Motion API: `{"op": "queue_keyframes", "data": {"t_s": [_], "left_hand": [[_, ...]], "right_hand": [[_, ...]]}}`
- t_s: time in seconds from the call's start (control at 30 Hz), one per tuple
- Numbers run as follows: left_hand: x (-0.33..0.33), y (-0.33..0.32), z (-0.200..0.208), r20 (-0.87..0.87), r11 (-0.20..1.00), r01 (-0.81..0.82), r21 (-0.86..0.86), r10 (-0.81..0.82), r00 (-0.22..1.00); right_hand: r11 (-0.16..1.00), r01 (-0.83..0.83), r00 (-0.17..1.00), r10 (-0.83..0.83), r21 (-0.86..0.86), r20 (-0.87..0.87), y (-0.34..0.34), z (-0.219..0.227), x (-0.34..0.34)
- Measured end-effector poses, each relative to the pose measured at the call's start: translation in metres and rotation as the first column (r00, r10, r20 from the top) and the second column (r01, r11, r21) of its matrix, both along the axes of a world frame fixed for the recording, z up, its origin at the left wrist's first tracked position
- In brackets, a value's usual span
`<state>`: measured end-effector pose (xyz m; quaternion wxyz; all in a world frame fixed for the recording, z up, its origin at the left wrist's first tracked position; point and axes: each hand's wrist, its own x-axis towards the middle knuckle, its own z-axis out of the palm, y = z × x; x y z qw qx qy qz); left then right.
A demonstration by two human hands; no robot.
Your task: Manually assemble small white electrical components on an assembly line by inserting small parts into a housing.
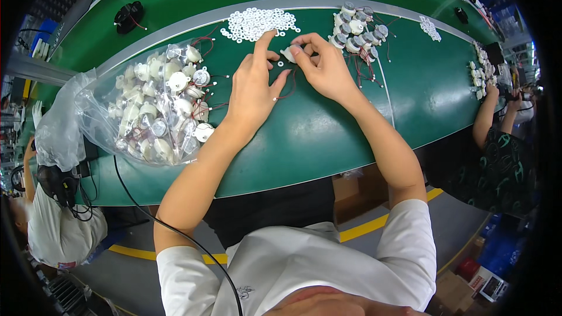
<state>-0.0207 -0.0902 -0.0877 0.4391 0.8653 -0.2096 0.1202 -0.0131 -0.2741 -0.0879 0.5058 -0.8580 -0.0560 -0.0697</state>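
Observation:
My right hand (323, 69) pinches a small motor with a white body (288, 54) between thumb and fingers; a thin dark red wire hangs below it. Just left of it, my left hand (250, 90) has its thumb and index finger spread, with the index fingertip at the near edge of a heap of small white rings (257, 22). Whether a ring touches that fingertip is too small to tell. A single white ring (280, 64) lies on the green work surface (304, 140) between my hands.
A clear plastic bag (96, 108) of several white motors lies at left. More motors with wires (358, 30) cluster right of my hands, with a smaller ring heap (430, 28) beyond. Black fans (130, 17) rest on the far green strip. Co-workers sit at both sides.

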Motion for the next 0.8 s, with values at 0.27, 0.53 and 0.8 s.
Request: {"op": "queue_keyframes", "data": {"t_s": [0.27,0.53,0.8], "left_hand": [[0.004,0.002,-0.006,0.039,0.999,0.044,0.003,-0.044,0.998],[-0.003,0.001,-0.003,0.007,0.997,0.023,-0.067,-0.023,1.000],[0.000,0.007,-0.003,0.062,0.998,0.067,-0.005,-0.066,0.996]], "right_hand": [[0.994,0.003,0.998,0.003,0.108,-0.055,0.000,-0.007,0.003],[1.000,0.019,1.000,-0.019,-0.006,-0.016,0.003,-0.001,0.003],[0.992,-0.099,0.995,0.101,-0.077,0.023,0.000,0.002,0.005]]}}
